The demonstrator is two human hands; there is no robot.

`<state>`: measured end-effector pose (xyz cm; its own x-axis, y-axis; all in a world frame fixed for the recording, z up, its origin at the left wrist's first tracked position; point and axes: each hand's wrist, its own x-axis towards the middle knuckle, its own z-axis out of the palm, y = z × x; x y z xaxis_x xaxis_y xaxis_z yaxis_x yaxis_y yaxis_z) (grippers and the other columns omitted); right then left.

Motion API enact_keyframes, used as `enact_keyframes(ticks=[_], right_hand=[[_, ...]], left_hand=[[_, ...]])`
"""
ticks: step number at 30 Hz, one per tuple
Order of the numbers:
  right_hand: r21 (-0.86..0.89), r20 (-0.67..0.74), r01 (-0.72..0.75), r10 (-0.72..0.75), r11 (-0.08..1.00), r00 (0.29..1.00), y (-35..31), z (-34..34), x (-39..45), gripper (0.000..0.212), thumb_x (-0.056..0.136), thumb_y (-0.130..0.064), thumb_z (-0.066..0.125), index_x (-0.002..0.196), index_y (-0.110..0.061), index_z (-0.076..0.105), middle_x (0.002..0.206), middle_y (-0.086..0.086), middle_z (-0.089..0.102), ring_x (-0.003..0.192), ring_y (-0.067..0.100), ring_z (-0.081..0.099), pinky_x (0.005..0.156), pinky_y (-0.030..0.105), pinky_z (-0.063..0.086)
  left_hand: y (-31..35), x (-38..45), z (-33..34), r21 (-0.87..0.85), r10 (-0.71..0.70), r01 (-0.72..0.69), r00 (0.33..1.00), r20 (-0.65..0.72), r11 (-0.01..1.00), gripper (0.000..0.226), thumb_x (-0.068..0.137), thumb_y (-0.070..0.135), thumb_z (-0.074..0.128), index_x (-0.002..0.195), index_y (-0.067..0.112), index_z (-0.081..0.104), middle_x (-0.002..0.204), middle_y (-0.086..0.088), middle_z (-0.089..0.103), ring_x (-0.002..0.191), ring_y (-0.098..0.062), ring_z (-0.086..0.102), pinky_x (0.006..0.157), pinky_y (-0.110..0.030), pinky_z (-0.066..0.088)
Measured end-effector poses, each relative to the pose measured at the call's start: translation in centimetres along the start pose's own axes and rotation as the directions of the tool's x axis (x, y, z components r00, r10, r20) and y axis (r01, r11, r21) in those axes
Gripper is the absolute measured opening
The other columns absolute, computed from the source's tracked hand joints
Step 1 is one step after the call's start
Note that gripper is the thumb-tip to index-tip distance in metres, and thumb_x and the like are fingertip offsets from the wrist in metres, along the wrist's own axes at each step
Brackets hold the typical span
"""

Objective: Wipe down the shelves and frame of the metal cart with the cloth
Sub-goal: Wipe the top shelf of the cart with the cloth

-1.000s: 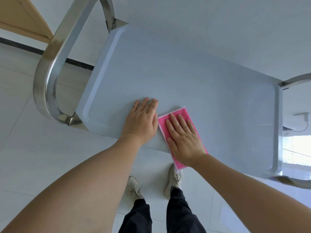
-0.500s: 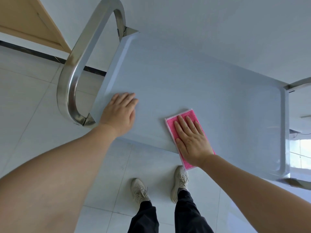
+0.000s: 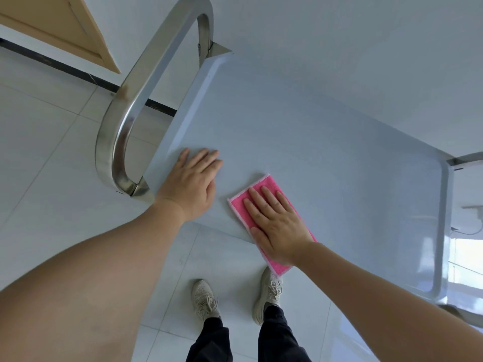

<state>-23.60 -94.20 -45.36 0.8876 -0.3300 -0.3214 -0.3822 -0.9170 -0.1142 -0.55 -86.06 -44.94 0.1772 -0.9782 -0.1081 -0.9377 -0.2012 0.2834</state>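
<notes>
The metal cart's top shelf (image 3: 326, 152) is a pale grey tray with a raised rim, seen from above. A pink cloth (image 3: 264, 184) lies on it at the near edge and hangs slightly over that edge. My right hand (image 3: 277, 226) lies flat on the cloth, fingers together, pressing it onto the shelf. My left hand (image 3: 193, 181) rests palm down on the bare shelf near the front left corner, holding nothing, a short gap from the cloth. The cart's polished steel handle loop (image 3: 122, 121) curves up at the left end.
Another steel frame bar (image 3: 465, 158) shows at the cart's right end. My two beige shoes (image 3: 205, 299) stand on the white tiled floor just in front of the cart. A wooden door (image 3: 65, 24) is at the far left, with a white wall behind the cart.
My left hand has slid left, away from the cloth, to the shelf's front left corner. My right hand has moved the cloth a little to the left along the near edge.
</notes>
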Motion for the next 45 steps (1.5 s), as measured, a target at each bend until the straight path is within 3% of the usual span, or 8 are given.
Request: enact_keyframes(ticks=[7, 18, 25, 39, 45], right_hand=[[-0.054, -0.061, -0.044, 0.041, 0.998, 0.997, 5.1, -2.1, 4.6, 0.060, 0.093, -0.045, 0.016, 0.148, -0.020, 0.016, 0.156, 0.004, 0.017, 0.145, 0.026, 0.009, 0.118, 0.041, 0.000], [-0.035, -0.143, -0.174, 0.168, 0.984, 0.975, 13.9, -4.3, 10.3, 0.065, 0.090, -0.048, 0.009, 0.148, -0.021, 0.013, 0.157, 0.002, 0.012, 0.145, 0.023, 0.005, 0.119, 0.038, 0.000], [-0.012, -0.162, -0.280, 0.274, 0.960, 0.948, 18.0, -5.6, 13.8, 0.059, 0.094, -0.044, 0.014, 0.149, -0.024, 0.005, 0.158, -0.001, 0.004, 0.145, 0.021, -0.001, 0.118, 0.036, -0.004], [0.010, -0.189, -0.280, 0.277, 0.960, 0.942, 16.4, -7.4, 20.5, 0.060, 0.094, -0.042, 0.012, 0.149, -0.019, 0.005, 0.159, 0.003, 0.001, 0.145, 0.025, -0.002, 0.118, 0.042, -0.002], [-0.024, -0.144, -0.160, 0.155, 0.987, 0.977, 12.1, -6.8, 19.6, 0.061, 0.093, -0.047, 0.007, 0.149, -0.022, 0.001, 0.159, 0.000, 0.001, 0.145, 0.021, -0.002, 0.117, 0.039, -0.003]], left_hand=[[0.1, 0.0, 0.0, -0.007, 0.002, -0.002, 1.000, 0.001, 1.000, 0.057, 0.087, 0.026, 0.020, 0.130, 0.005, 0.050, 0.144, -0.009, 0.043, 0.134, -0.028, 0.036, 0.113, -0.051, 0.019], [0.0, -0.1, 0.2, -0.002, -0.023, 0.023, 0.999, -0.028, 1.000, 0.053, 0.088, 0.023, 0.023, 0.131, 0.006, 0.049, 0.144, -0.009, 0.042, 0.135, -0.025, 0.035, 0.113, -0.051, 0.021], [-0.1, -0.2, 0.3, 0.017, -0.131, 0.132, 0.989, -0.072, 0.991, 0.051, 0.086, 0.024, 0.027, 0.126, 0.005, 0.053, 0.140, -0.011, 0.047, 0.130, -0.028, 0.041, 0.110, -0.054, 0.024], [-0.3, 0.0, 0.3, -0.025, -0.154, 0.152, 0.983, -0.100, 0.988, 0.049, 0.085, 0.022, 0.030, 0.122, 0.006, 0.056, 0.136, -0.009, 0.052, 0.127, -0.027, 0.046, 0.108, -0.052, 0.029], [-0.2, 0.0, 0.2, -0.035, -0.164, 0.161, 0.983, -0.085, 0.986, 0.050, 0.083, 0.023, 0.029, 0.122, 0.008, 0.056, 0.137, -0.008, 0.051, 0.127, -0.026, 0.045, 0.108, -0.052, 0.029]])
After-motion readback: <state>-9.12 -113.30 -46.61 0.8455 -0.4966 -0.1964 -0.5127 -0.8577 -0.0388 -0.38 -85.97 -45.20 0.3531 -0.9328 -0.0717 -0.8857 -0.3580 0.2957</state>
